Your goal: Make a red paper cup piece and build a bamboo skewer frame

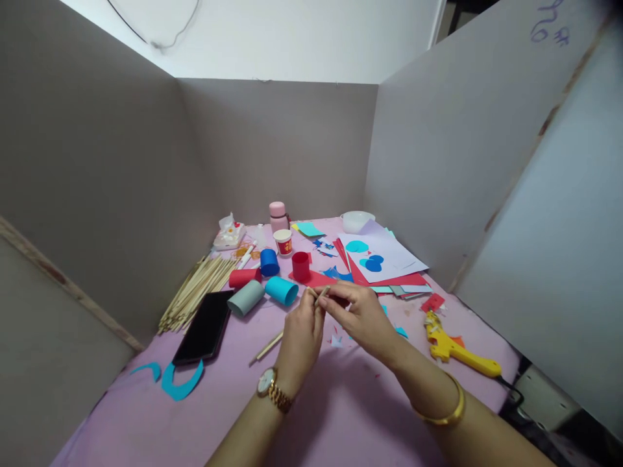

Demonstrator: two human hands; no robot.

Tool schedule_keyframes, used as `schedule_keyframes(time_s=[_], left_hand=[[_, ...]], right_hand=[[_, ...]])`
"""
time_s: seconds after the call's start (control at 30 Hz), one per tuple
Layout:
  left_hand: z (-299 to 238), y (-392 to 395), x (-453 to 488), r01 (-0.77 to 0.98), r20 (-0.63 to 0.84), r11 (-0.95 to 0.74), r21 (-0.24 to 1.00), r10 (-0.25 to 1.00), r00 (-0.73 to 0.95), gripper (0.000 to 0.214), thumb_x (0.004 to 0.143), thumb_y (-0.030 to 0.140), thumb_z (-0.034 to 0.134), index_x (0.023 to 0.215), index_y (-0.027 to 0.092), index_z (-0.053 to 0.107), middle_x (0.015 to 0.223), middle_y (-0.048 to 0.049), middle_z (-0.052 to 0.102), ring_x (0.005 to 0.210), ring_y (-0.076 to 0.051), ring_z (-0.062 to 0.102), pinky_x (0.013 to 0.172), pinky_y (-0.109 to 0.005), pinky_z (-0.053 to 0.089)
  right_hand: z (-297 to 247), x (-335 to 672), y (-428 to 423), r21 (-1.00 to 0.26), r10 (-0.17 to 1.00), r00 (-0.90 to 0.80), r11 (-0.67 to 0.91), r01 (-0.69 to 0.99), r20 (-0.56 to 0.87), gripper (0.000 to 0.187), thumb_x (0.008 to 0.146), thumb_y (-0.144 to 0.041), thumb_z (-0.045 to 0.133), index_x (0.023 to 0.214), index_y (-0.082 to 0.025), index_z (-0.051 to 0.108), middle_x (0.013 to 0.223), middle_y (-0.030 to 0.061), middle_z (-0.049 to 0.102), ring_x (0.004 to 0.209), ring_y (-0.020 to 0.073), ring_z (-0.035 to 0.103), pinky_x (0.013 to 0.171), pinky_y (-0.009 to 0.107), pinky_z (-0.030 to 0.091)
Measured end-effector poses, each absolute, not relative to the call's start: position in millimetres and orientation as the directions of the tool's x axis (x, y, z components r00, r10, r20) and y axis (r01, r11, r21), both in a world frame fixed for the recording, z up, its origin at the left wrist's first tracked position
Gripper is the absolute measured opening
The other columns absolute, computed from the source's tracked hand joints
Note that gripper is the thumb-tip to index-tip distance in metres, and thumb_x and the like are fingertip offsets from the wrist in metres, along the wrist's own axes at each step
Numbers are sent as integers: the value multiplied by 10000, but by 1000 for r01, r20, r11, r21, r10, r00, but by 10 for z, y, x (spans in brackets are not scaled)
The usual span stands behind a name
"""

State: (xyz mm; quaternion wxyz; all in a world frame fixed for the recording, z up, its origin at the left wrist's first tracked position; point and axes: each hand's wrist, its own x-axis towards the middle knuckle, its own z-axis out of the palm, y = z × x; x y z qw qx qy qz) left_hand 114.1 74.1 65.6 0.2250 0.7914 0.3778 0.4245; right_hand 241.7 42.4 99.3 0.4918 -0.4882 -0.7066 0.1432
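Over the pink table (341, 402), my left hand (299, 340) and my right hand (357, 314) meet, both pinched on a thin wooden stick (322, 294). The left wrist wears a gold watch, the right a gold bangle. A second stick (269, 346) lies on the table just left of my left hand. Paper tubes lie just beyond the hands: a cyan one (281, 290), a grey-green one (246, 298), a red one (244, 277), an upright blue one (269, 262) and an upright red one (300, 266).
A bundle of wooden sticks (195, 292) and a black phone (204, 326) lie at the left. A yellow glue gun (455, 347) sits at the right. Stacked coloured paper sheets (384, 259), a pink bottle (278, 216), a paper cup (283, 242) and a white bowl (357, 220) stand at the back. Grey partitions wall the table.
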Motion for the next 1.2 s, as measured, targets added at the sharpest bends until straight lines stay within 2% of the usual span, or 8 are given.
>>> schedule_keyframes(time_s=[0.23, 0.5, 0.7, 0.83, 0.97, 1.07, 1.2], left_hand=[[715, 783, 1082, 294, 481, -631, 717, 755, 445, 197, 940, 266, 381, 993, 197, 558, 899, -59, 685, 781, -185, 652, 677, -271, 478], [729, 805, 1063, 255, 462, -609, 751, 761, 456, 272, 934, 256, 392, 1104, 188, 593, 992, -86, 697, 822, -199, 655, 732, -303, 483], [719, 808, 1039, 184, 429, -562, 807, 771, 471, 298, 925, 275, 417, 1148, 195, 598, 1079, -88, 680, 1002, -225, 625, 883, -354, 465], [714, 825, 1028, 83, 381, -493, 866, 758, 530, 332, 922, 321, 450, 1204, 200, 577, 1115, -84, 668, 1003, -214, 623, 882, -353, 486], [705, 844, 1010, 5, 337, -416, 909, 743, 578, 362, 928, 328, 454, 1261, 213, 541, 1199, -78, 629, 1068, -194, 588, 962, -349, 438], [692, 850, 992, -24, 305, -367, 930, 733, 607, 381, 922, 333, 468, 1279, 211, 528, 1224, -89, 612, 1052, -201, 591, 926, -354, 464], [668, 810, 991, -23, 298, -354, 935, 749, 592, 354, 924, 347, 470, 1234, 211, 572, 1089, -70, 655, 847, -165, 623, 801, -301, 507]], right_hand=[[1030, 2435, 417, -679, 840, -2, 439, 589, 542, 160, 833, -157, 575, 717, -196, 678, 668, 7, 629, 627, 147, 534, 572, 249, 399], [993, 2416, 450, -681, 843, -18, 447, 580, 538, 188, 819, -161, 588, 638, -193, 633, 617, -26, 468, 611, 148, 484, 574, 260, 363], [948, 2381, 469, -725, 839, 29, 453, 519, 544, 193, 796, -134, 606, 612, -194, 605, 627, -36, 471, 630, 139, 484, 590, 255, 372], [937, 2391, 478, -750, 845, 55, 440, 494, 532, 168, 791, -139, 604, 635, -195, 625, 656, -29, 484, 664, 143, 489, 621, 263, 390], [926, 2412, 474, -771, 858, 64, 422, 477, 509, 122, 793, -143, 601, 709, -189, 676, 716, -11, 508, 707, 151, 508, 640, 267, 407], [907, 2435, 467, -786, 869, 55, 416, 458, 492, 125, 801, -163, 597, 721, -196, 688, 752, -4, 496, 736, 157, 521, 637, 262, 428], [847, 2462, 460, -834, 891, 9, 421, 358, 454, 133, 816, -192, 591, 857, -229, 713, 836, 15, 505, 797, 173, 535, 625, 257, 471]])
